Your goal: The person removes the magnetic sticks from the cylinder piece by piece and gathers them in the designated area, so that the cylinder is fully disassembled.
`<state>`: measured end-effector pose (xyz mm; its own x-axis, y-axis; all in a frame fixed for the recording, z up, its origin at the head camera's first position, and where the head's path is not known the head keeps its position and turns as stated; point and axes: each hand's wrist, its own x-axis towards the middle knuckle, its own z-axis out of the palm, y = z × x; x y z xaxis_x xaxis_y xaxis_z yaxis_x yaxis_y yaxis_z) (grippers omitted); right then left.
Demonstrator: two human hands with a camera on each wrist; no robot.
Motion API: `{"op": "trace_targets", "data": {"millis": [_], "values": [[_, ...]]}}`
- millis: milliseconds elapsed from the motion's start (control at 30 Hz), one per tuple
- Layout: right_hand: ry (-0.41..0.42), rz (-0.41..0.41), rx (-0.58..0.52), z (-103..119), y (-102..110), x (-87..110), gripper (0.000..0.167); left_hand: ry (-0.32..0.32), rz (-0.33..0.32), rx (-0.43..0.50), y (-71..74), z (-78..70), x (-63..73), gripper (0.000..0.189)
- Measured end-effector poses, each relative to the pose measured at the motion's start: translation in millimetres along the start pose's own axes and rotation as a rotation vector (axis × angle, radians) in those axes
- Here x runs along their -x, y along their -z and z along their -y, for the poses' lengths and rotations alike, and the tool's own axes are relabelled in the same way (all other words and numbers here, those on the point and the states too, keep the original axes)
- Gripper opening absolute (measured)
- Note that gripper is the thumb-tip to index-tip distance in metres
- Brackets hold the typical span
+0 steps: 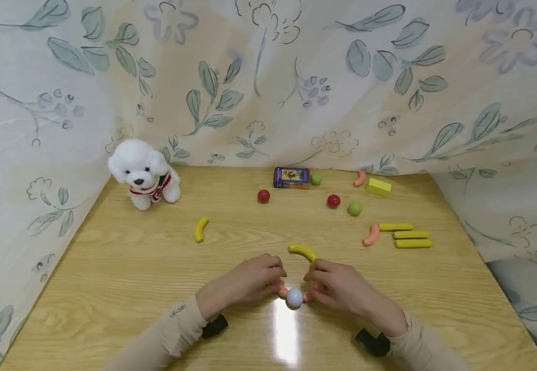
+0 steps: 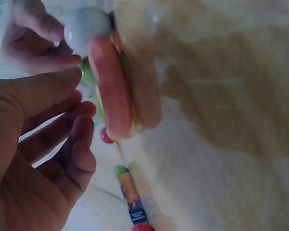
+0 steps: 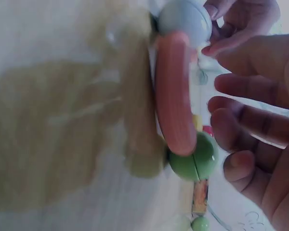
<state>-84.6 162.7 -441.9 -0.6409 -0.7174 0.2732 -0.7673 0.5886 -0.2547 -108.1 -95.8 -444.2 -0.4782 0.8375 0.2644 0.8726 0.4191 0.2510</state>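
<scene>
A white ball (image 1: 294, 298) sits on the table between two curved pink sausage-like pieces, the left sausage (image 1: 283, 291) and the right sausage (image 1: 308, 297). My left hand (image 1: 261, 278) hovers at the left sausage, its fingers loosely bent and apart from it in the left wrist view. Over the right sausage is my right hand (image 1: 340, 288), also with relaxed fingers and nothing between them. In the right wrist view a green ball (image 3: 195, 161) sits at that sausage's outer end; the hand hides it from the head view. A yellow banana-shaped piece (image 1: 302, 251) lies just beyond the hands.
Another yellow curved piece (image 1: 201, 230) lies left, and a white plush dog (image 1: 142, 172) stands at back left. Behind are a small box (image 1: 291, 178), red balls (image 1: 333, 201) and green balls (image 1: 354, 208). Yellow sticks (image 1: 411, 235), a pink piece (image 1: 371, 235) and a yellow block (image 1: 378, 187) lie right.
</scene>
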Motion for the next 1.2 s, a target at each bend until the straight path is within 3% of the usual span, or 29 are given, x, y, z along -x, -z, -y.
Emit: {"op": "trace_targets", "data": {"millis": [100, 233, 367, 600, 867, 1067, 1200], "values": [[-0.003, 0.029, -0.017, 3, -4, 1.0, 0.011, -0.007, 0.04, 0.006, -4.7, -2.6, -0.9, 0.018], [-0.026, 0.035, -0.005, 5, -7, -0.2, 0.01, 0.031, 0.075, -0.027, -10.0, -4.1, -2.1, 0.017], [-0.051, 0.034, 0.038, 6, -7, -2.1, 0.008, 0.05, 0.063, -0.087, -13.1, -5.6, -4.9, 0.015], [-0.054, -0.025, 0.117, 18, -17, -7.8, 0.031, 0.045, 0.08, -0.187, -16.6, -9.4, -9.8, 0.015], [-0.099, 0.008, 0.159, 18, -19, -9.1, 0.025, 0.06, 0.056, -0.212, -15.7, -7.7, -10.9, 0.017], [-0.124, 0.0, 0.155, 13, -17, -4.4, 0.023, 0.108, 0.049, -0.2, -9.9, -1.3, -3.3, 0.01], [-0.109, -0.002, 0.154, 11, -16, -4.2, 0.024, 0.187, 0.068, -0.162, -5.7, 0.5, 0.3, 0.005]]}}
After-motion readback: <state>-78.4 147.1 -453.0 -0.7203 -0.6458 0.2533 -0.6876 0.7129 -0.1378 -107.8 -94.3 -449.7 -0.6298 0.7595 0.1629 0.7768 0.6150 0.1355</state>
